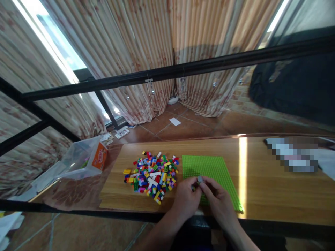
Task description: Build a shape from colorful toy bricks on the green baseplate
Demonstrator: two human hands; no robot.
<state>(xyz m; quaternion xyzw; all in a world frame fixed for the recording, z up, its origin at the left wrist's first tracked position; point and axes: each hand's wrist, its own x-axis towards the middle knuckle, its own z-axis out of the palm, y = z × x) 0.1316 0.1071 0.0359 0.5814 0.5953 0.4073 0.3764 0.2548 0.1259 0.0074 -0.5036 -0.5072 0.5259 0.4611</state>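
Both hands meet over the front part of a green studded baseplate (206, 165). Between their fingertips is a small grey toy brick (200, 179). My left hand (186, 197) is closed, its fingers curled in, and bits of other small pieces seem to show under them, too small to make out. My right hand (218, 197) pinches the grey brick from the other side with thumb and forefinger. Just left of the baseplate lies a loose pile of toy bricks (154, 176) in many colours, including white, yellow, blue, red and green.
The wooden tabletop (277, 188) carries a bright strip of sunlight. A blurred-out flat object (291, 154) lies at its right end. To the left stands a clear plastic box (78, 162) with an orange label. A dark metal bar (162, 74) crosses before the curtains (146, 42).
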